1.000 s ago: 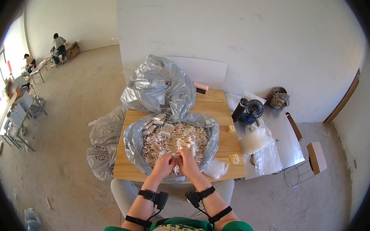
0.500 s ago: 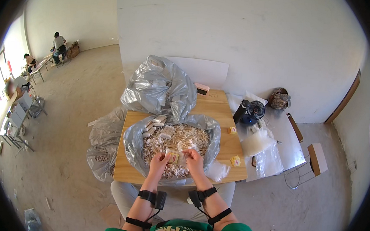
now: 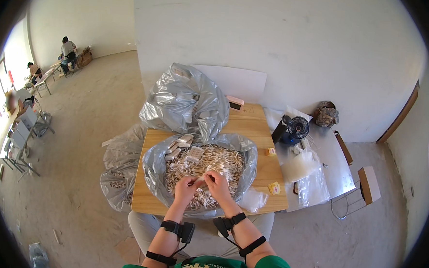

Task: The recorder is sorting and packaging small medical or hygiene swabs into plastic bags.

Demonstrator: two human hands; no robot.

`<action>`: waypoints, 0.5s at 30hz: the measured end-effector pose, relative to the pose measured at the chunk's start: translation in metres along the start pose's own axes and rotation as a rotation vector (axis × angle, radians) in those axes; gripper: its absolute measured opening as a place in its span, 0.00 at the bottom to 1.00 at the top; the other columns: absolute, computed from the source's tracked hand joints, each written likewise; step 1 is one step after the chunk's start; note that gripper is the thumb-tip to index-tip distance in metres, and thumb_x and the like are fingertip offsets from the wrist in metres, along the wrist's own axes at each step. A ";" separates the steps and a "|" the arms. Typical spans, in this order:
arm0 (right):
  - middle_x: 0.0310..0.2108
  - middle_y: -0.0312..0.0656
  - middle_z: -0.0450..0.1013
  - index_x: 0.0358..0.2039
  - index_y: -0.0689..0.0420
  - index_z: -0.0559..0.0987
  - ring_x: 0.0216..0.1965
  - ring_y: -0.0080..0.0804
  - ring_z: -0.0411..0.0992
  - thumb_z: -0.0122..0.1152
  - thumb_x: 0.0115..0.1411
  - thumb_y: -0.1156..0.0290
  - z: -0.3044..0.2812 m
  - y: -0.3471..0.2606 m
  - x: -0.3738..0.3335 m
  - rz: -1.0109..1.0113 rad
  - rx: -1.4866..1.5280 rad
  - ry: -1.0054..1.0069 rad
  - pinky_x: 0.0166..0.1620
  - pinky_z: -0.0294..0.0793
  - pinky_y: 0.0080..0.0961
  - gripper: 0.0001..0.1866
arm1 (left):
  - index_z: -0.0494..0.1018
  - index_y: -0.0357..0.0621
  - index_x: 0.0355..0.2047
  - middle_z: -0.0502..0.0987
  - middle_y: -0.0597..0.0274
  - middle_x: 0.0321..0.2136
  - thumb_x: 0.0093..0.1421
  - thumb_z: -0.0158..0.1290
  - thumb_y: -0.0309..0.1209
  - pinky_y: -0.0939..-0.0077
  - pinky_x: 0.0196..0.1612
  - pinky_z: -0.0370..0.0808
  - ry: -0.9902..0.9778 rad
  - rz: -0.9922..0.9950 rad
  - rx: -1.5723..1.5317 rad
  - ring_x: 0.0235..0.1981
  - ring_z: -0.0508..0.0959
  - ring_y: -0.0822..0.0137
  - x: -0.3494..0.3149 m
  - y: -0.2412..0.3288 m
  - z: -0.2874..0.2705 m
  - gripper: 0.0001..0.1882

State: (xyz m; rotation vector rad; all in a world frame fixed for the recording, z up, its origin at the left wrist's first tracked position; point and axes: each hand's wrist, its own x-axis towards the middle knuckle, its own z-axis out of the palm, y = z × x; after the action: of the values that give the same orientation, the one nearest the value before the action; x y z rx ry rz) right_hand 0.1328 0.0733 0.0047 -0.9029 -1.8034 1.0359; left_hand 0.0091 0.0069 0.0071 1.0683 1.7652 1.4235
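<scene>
My left hand point(image 3: 185, 189) and my right hand point(image 3: 216, 185) meet over an open grey plastic bag point(image 3: 247, 177) full of loose cotton swabs point(image 3: 225, 159). Pinched between them is a small clear packet of cotton swabs point(image 3: 200, 182), mostly covered by the fingers. Both hands are closed on its ends. Beyond the hands, a filled swab packet point(image 3: 194, 154) lies on the loose swabs, with several more packets point(image 3: 181, 141) piled at the bag's far left. Just right of the bag lie clear empty sachets point(image 3: 253, 200).
Yellow cards point(image 3: 274, 187) and a small yellow stack point(image 3: 270, 151) lie on the wooden table point(image 3: 258, 126). A second bulging grey bag point(image 3: 182, 101) stands behind. To the right, a metal table point(image 3: 336, 174) bears a black fan point(image 3: 297, 128) and plastic bags. People work far left.
My right hand has moved left, toward my left hand. The packet, whose yellow card showed before, is now turned and mostly hidden by my fingers.
</scene>
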 end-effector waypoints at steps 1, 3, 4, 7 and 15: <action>0.21 0.38 0.69 0.29 0.62 0.73 0.23 0.23 0.65 0.55 0.58 0.71 0.001 -0.002 0.001 0.000 -0.019 0.016 0.27 0.64 0.22 0.07 | 0.76 0.37 0.28 0.74 0.59 0.20 0.49 0.60 0.29 0.76 0.24 0.69 -0.002 0.000 0.000 0.21 0.74 0.70 0.000 -0.001 0.001 0.09; 0.22 0.41 0.70 0.29 0.61 0.74 0.23 0.28 0.67 0.55 0.58 0.71 0.002 -0.001 0.004 0.005 -0.027 0.009 0.27 0.66 0.23 0.06 | 0.76 0.37 0.27 0.73 0.59 0.20 0.48 0.61 0.27 0.75 0.25 0.70 0.098 0.184 0.119 0.21 0.74 0.68 0.002 -0.006 0.001 0.07; 0.23 0.43 0.71 0.29 0.59 0.75 0.24 0.32 0.70 0.56 0.57 0.70 0.004 0.000 0.005 0.009 -0.035 0.000 0.27 0.67 0.25 0.06 | 0.76 0.37 0.27 0.73 0.59 0.20 0.48 0.61 0.27 0.75 0.25 0.70 0.100 0.182 0.120 0.21 0.74 0.68 0.004 -0.009 0.001 0.07; 0.22 0.40 0.69 0.32 0.62 0.73 0.24 0.24 0.66 0.54 0.59 0.69 0.005 0.004 0.006 -0.101 -0.043 0.022 0.29 0.65 0.22 0.08 | 0.75 0.37 0.24 0.72 0.57 0.20 0.48 0.60 0.26 0.74 0.25 0.69 0.179 0.399 0.177 0.20 0.73 0.64 0.008 -0.012 0.002 0.06; 0.20 0.40 0.68 0.34 0.62 0.70 0.22 0.27 0.70 0.49 0.63 0.61 0.011 0.016 -0.006 0.182 0.064 0.174 0.26 0.68 0.23 0.14 | 0.69 0.38 0.24 0.72 0.55 0.19 0.53 0.54 0.26 0.69 0.27 0.67 0.351 0.342 0.138 0.21 0.71 0.58 0.011 -0.025 0.005 0.07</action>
State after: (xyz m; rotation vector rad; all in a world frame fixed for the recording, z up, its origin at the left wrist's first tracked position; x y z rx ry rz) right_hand 0.1280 0.0716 -0.0147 -1.0985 -1.5580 1.0868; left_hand 0.0031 0.0164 -0.0178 1.3048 2.0195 1.8067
